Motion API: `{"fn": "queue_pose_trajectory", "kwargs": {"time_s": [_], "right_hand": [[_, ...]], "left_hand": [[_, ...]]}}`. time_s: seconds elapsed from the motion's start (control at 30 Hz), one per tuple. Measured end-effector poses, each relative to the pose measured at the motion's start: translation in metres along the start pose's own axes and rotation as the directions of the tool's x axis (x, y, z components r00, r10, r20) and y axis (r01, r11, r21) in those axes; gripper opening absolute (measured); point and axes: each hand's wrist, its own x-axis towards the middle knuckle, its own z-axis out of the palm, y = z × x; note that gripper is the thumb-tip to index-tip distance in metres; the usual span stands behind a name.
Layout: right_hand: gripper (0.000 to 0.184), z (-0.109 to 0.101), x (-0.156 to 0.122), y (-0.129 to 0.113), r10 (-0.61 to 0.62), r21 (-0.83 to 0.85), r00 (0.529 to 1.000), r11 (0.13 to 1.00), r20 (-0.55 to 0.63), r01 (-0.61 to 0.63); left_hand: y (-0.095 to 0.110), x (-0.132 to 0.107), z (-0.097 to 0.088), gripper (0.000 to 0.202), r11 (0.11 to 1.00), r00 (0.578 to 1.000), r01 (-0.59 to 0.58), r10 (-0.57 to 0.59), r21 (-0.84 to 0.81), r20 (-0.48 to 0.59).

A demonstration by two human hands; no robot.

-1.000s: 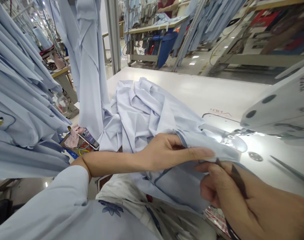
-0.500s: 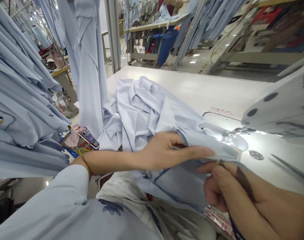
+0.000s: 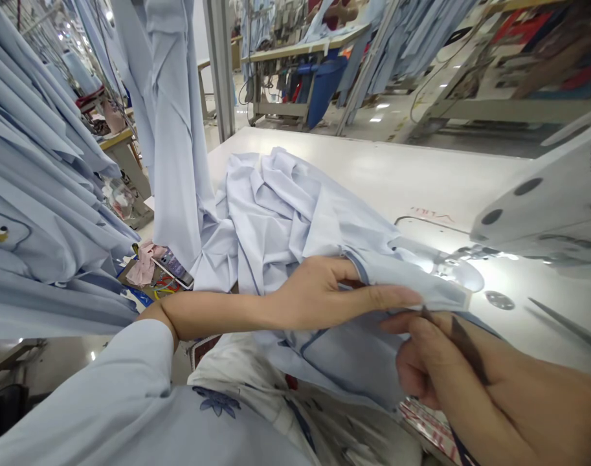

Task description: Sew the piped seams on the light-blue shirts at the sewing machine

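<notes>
A pale blue garment (image 3: pixel 285 213) with darker blue edging lies bunched on the white machine table. My left hand (image 3: pixel 334 291) lies over its edge, thumb on top and fingers hidden beneath the cloth, pinching it. Against the cloth just below the left thumb, my right hand (image 3: pixel 450 356) is closed on the garment edge. A narrow dark pointed shape (image 3: pixel 425 312) shows at its fingertips, and another dark shape crosses the hand; I cannot make out what they are. The lit sewing machine head (image 3: pixel 542 200) stands just beyond, with the cloth's front corner close to its presser area.
A long grey pointed shape (image 3: pixel 567 327) lies on the table at right. Pale blue garments (image 3: pixel 47 162) hang at left. A phone (image 3: pixel 176 266) and a pink scrap (image 3: pixel 144 262) rest below them. A metal post (image 3: pixel 220 71) rises behind the table.
Both hands and the cloth between them have shifted very slightly, the cloth's front corner a touch to the right. The hold looks the same.
</notes>
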Motion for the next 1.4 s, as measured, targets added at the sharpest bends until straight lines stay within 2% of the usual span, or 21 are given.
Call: {"fn": "queue_pose_trajectory", "kwargs": {"time_s": [0.37, 0.73, 0.93, 1.1, 1.27, 1.4], "right_hand": [[0.036, 0.0009, 0.0016, -0.0018, 0.043, -0.008, 0.999, 0.999, 0.025, -0.043], [0.036, 0.0004, 0.0025, -0.003, 0.059, -0.022, 0.997, 0.998, 0.042, -0.058], [0.035, 0.0016, 0.0014, -0.0028, 0.041, -0.028, 0.999, 0.999, 0.014, -0.041], [0.039, 0.0014, 0.0031, -0.0024, 0.026, -0.043, 1.0, 0.999, 0.018, -0.025], [0.039, 0.0005, 0.004, -0.0022, 0.021, -0.078, 0.999, 0.997, 0.036, -0.019], [0.039, 0.0005, 0.0047, -0.0028, 0.009, -0.081, 1.0, 0.997, 0.03, -0.006]], "left_hand": [[0.0009, 0.0, -0.0004, 0.022, 1.0, 0.999, -0.028, 0.028, 0.0, 0.015], [0.0022, -0.0001, -0.0014, 0.027, 1.0, 1.0, 0.011, -0.012, 0.012, 0.018], [-0.0004, -0.0004, -0.0008, 0.028, 1.0, 1.0, -0.028, 0.028, -0.002, 0.014], [0.0019, -0.0001, -0.0004, 0.027, 1.0, 1.0, 0.01, -0.01, -0.014, 0.018], [0.0022, 0.0002, -0.0008, 0.029, 1.0, 0.999, -0.016, 0.017, -0.012, 0.028], [0.0027, 0.0, -0.0009, 0.032, 1.0, 1.0, 0.022, -0.021, -0.003, 0.014]]}}
